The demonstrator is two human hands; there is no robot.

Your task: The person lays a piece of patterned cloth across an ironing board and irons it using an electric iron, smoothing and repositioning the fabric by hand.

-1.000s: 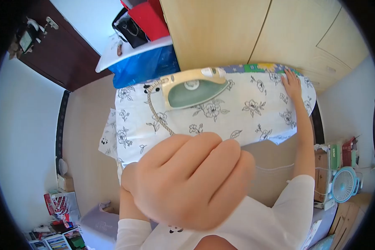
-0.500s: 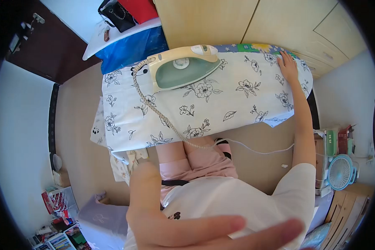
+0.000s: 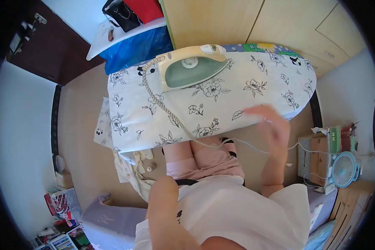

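A cream-and-green clothes iron [image 3: 193,68] lies on the far left half of an ironing board covered in white floral cloth [image 3: 175,131]. Its braided cord [image 3: 175,120] runs down over the near edge and off to the right. My right hand [image 3: 275,127], slightly blurred, hovers over the board's near right edge, fingers reaching left and nothing visible in them. My left arm [image 3: 162,204] bends back toward my chest at the bottom of the view. The left fingers are hidden beyond the lower edge.
Behind the board stand wooden cabinets [image 3: 212,23]. A white shelf with a black handbag [image 3: 121,16] and a blue plastic bag [image 3: 137,48] is at the back left. Patterned cloth [image 3: 127,168] hangs near my left knee. A small blue fan [image 3: 344,168] and boxes [image 3: 319,160] stand right.
My right hand has left the board's far right end and come back toward me. My left hand, its fingers spread in front earlier, has drawn down out of sight.
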